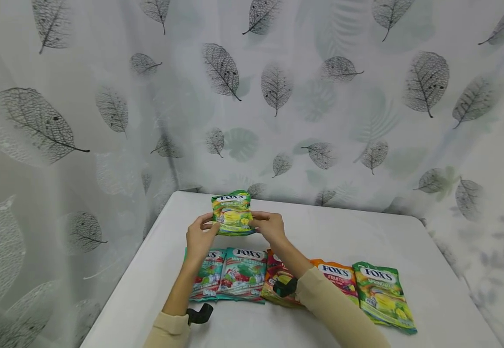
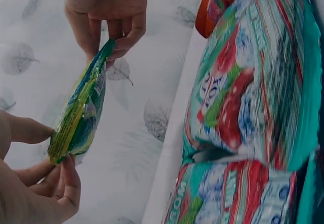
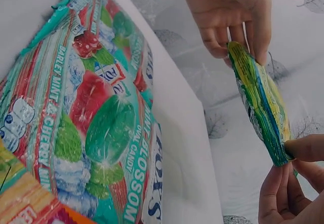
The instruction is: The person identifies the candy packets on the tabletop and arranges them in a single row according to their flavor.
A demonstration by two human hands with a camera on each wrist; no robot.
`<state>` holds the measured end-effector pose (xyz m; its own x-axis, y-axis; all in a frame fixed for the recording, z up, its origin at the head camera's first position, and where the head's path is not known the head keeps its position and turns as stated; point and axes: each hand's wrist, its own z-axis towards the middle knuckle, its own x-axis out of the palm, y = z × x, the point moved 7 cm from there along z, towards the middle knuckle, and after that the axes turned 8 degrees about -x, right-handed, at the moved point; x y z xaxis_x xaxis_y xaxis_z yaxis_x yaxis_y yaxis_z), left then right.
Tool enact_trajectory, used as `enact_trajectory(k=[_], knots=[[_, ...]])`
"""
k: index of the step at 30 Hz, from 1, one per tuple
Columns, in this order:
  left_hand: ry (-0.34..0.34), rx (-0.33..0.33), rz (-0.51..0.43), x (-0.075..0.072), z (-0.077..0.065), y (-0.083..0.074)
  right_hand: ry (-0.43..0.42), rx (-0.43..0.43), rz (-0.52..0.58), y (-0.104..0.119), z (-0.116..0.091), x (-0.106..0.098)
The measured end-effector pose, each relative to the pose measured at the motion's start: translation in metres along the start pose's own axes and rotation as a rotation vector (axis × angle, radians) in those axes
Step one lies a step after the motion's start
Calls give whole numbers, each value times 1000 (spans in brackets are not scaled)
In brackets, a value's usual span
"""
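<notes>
Both hands hold up a yellow-green Fox's candy bag, its printed front toward the head camera. My left hand pinches the bag's left edge between thumb and fingers, and my right hand pinches the right edge. In the left wrist view the bag shows edge-on, held by the left hand below and the right hand above. The right wrist view likewise has the bag spanning between the right hand and the left hand.
In a row on the white table lie two teal mint candy bags, a red bag partly behind the right forearm, an orange fruits bag and another yellow-green bag. A leaf-patterned curtain hangs behind.
</notes>
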<state>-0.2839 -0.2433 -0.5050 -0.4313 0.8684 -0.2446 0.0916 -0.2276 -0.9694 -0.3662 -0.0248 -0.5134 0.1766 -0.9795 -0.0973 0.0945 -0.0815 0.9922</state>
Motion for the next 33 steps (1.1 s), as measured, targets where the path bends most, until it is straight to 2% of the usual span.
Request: enact_trajectory(k=[4,14,22,33], knots=[[24,22,-9,10,-7,-7,-13,4,16,2,-4,-13],[72,30,-56,35,-17,-17,-51,10,53,3,-15,-44],[106,49,-53,54,-19,-23,-85,-16,45,6,-25,-68],[155,66,-79,78,-32,-31,-119,9,38,3,-41,-96]])
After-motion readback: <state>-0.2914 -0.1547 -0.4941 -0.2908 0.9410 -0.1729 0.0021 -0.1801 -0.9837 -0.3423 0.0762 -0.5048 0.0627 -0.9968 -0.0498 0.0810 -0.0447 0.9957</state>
